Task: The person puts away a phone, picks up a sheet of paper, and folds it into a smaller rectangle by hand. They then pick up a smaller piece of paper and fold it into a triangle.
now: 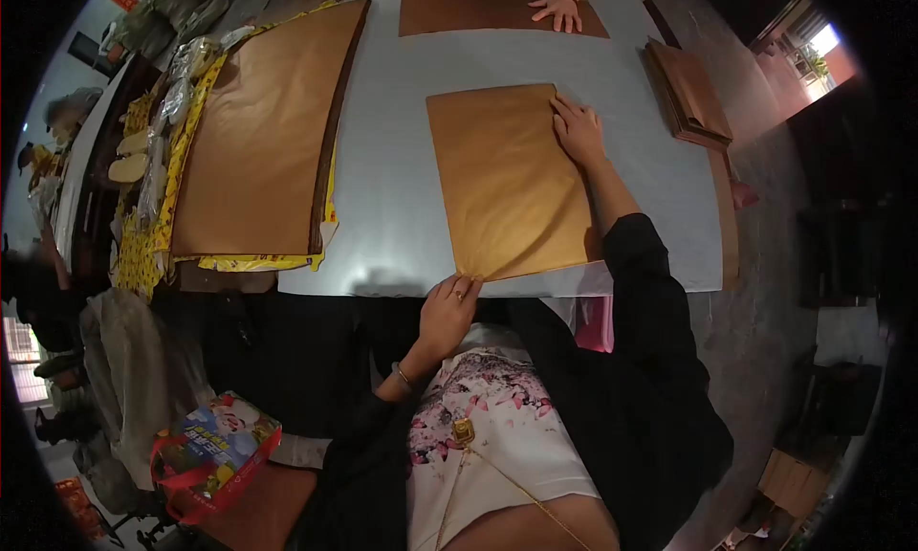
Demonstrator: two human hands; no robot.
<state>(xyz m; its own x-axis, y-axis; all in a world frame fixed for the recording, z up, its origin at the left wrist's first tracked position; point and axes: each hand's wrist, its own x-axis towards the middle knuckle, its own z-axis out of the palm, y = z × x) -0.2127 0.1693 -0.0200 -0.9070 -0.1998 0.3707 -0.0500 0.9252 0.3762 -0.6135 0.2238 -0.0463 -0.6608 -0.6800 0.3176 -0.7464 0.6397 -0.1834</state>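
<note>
A sheet of brown paper (pixel 512 168) lies on the pale table in front of me, its surface wrinkled toward the near left corner. That corner is pinched between the thumb and fingers of my left hand (pixel 449 314), at the table's near edge. My right hand (pixel 579 135) is at the far right corner of the same sheet, fingers bent over its edge. A soft diagonal ridge runs through the paper from the left hand's pinch toward the right side.
A thick stack of brown paper (pixel 263 135) lies on yellow wrapping (pixel 258 262) at the left. Folded brown paper (pixel 690 97) is piled at the right edge. Across the table, another person's hand (pixel 558 11) rests on darker brown paper (pixel 459 8). A colourful bag (pixel 220 446) sits at lower left.
</note>
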